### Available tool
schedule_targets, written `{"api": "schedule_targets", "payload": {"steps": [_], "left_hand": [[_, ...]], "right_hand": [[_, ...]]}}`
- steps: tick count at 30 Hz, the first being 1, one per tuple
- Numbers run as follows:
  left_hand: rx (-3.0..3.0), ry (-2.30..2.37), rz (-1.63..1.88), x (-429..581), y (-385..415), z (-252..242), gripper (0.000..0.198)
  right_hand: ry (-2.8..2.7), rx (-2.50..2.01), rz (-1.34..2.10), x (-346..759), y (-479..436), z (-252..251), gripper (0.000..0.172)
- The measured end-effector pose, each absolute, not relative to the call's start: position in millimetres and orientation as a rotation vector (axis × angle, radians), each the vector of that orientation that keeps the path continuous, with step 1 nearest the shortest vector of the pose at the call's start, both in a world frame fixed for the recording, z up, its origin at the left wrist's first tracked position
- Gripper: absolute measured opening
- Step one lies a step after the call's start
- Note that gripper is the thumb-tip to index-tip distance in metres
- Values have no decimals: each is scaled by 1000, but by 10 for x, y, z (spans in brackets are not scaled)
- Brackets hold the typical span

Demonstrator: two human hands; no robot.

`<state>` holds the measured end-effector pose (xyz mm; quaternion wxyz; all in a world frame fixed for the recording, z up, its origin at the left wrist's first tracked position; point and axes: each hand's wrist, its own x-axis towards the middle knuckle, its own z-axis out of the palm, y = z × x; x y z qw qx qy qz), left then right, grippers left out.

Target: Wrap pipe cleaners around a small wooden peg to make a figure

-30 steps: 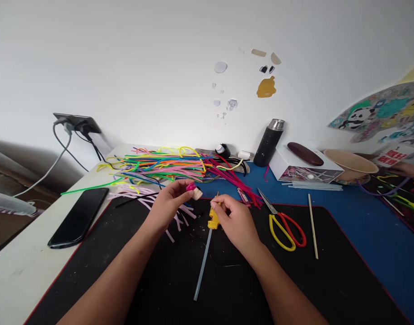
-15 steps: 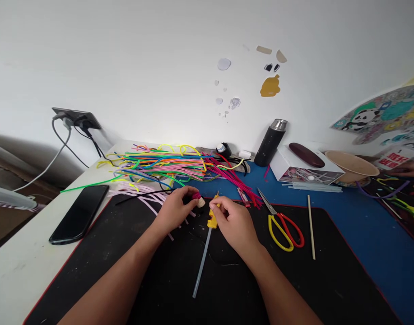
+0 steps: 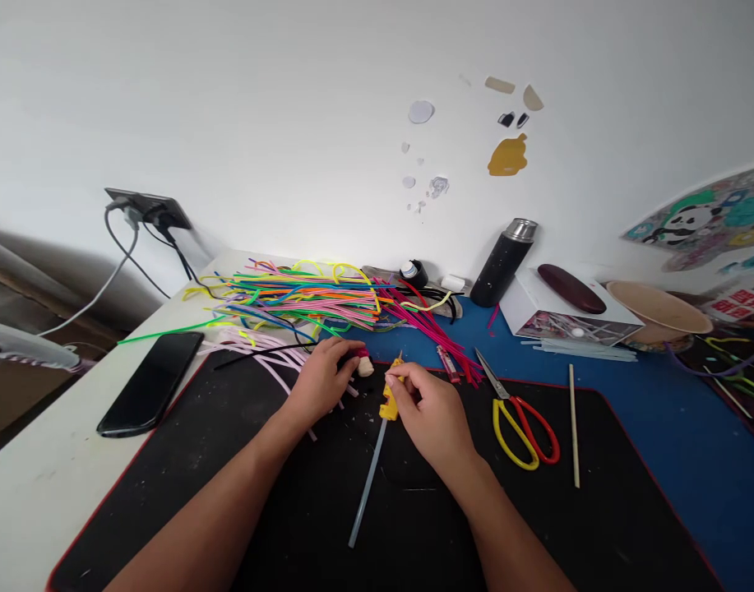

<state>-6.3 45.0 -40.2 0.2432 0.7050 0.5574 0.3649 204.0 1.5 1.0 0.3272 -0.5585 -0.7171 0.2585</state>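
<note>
Near the far edge of the black mat, my left hand (image 3: 321, 374) is closed, thumb and fingertips pinching a small magenta-and-cream piece (image 3: 365, 365) whose kind I cannot make out. To its right lies a yellow hot glue gun (image 3: 389, 409), nozzle pointing away from me. A long translucent glue stick (image 3: 368, 485) sticks out of its back end. My right hand (image 3: 437, 409) is closed over the gun's right side, with thumb and index finger meeting on its body; the handle is hidden. Red-and-yellow scissors (image 3: 525, 423) lie with blades apart right of this hand.
Behind my hands spreads a pile of coloured pipe cleaners (image 3: 302, 292). A phone (image 3: 151, 385) lies at left. A wooden stick (image 3: 574, 426), a black thermos (image 3: 503, 263), a white box (image 3: 574, 304) and a bowl (image 3: 657, 311) are on the right. A power socket (image 3: 148, 207) is on the wall.
The view has shifted slightly, so the wall and table things sit further right. My left hand has tilted the small piece a little, showing more cream. The other person's hand at far right has left view.
</note>
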Motion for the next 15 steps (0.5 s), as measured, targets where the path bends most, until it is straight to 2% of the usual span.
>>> {"api": "schedule_targets", "payload": {"steps": [15], "left_hand": [[1953,1529,1004,-50,434,-393,29]], "right_hand": [[-1858,-1485,664,2072,34,42,26]]}}
